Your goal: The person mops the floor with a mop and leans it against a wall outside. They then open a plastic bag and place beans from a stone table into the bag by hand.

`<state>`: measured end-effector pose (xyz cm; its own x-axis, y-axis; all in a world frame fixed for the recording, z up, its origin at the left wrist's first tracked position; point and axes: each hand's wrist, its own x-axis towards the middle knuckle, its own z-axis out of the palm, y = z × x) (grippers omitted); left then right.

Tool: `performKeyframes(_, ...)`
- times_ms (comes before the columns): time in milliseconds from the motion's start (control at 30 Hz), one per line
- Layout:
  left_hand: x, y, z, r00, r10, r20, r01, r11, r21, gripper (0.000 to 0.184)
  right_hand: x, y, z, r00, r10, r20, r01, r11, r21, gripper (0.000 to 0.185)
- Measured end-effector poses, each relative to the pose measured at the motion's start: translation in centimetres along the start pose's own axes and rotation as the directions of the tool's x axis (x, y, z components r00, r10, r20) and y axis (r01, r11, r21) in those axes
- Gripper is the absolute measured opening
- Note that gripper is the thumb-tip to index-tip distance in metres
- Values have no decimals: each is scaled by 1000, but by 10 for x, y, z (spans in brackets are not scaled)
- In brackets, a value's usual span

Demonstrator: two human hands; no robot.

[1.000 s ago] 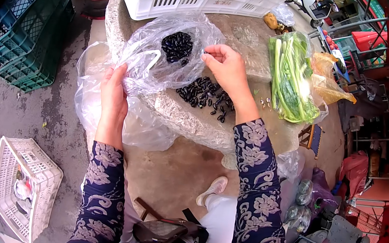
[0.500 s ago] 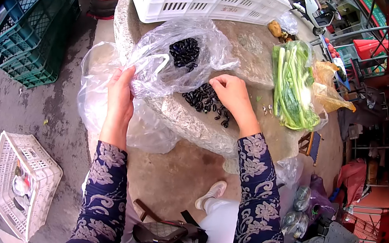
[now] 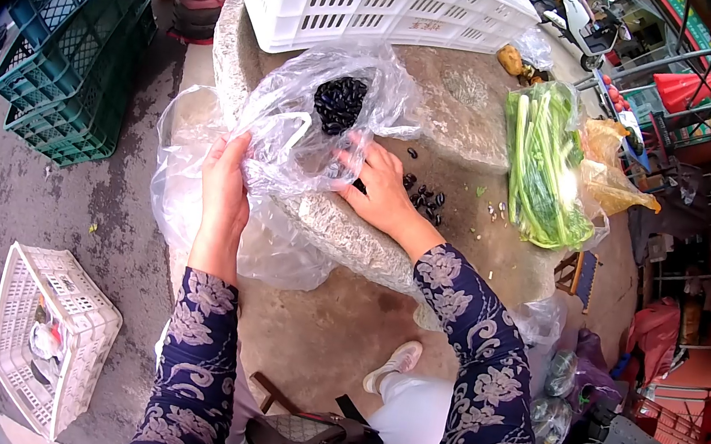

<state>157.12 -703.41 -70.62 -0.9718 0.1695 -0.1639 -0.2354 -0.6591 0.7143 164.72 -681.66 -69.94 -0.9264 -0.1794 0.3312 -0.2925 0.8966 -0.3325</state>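
My left hand point(image 3: 227, 181) pinches the rim of a clear plastic bag point(image 3: 279, 150), which lies with its mouth spread on the stone slab point(image 3: 463, 137). Inside the bag is a heap of shiny black beans point(image 3: 338, 105). My right hand point(image 3: 382, 191) is cupped low over the slab at the bag's near right edge, its fingertips against the film. Some dark beans show between thumb and fingers; the palm side is hidden. Several loose black beans point(image 3: 424, 200) lie just right of that hand.
A white plastic crate point(image 3: 386, 4) stands behind the bag. Leafy green vegetables point(image 3: 544, 171) in plastic lie at the right, beside a tan bag point(image 3: 604, 166). Green crates point(image 3: 72, 105) are stacked at the left, and another white crate point(image 3: 84, 311) sits on the ground below.
My right hand has moved left from pinching at the loose beans to the bag's edge, covering part of the spread of beans. My left hand still holds the bag.
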Motion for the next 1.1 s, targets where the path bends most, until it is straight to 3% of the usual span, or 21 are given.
performKeyframes(200, -6, 6, 10, 999, 12, -47, -12, 1000, 12, 17, -9, 4, -7, 999, -12, -53, 21, 984, 175, 17)
performKeyframes(300, -4, 5, 8, 998, -3, -59, 4, 1000, 19, 14, -26, 5, -22, 998, -69, 6, 67, 985, 161, 12)
performKeyframes(433, -7, 7, 14, 998, 7, -70, -7, 1000, 5, 14, -46, 9, -43, 990, -20, 136, 10, 997, 72, 9)
performKeyframes(533, -5, 5, 9, 999, -1, -50, 2, 1000, 22, 15, -49, 8, -48, 984, 4, 177, -28, 990, 136, 10)
performKeyframes(633, -5, 4, 10, 998, 13, -65, -13, 1000, 1, 15, -48, 6, -53, 984, -58, 171, 52, 998, 41, 13)
performKeyframes(967, -8, 10, 12, 999, -19, -33, 19, 1000, 21, 13, -50, 3, -49, 978, 186, 97, -181, 982, -61, 23)
performKeyframes(1100, -12, 18, 13, 997, -74, 23, 73, 997, 40, 16, -25, 10, -54, 887, 455, 81, -461, 860, 221, 30)
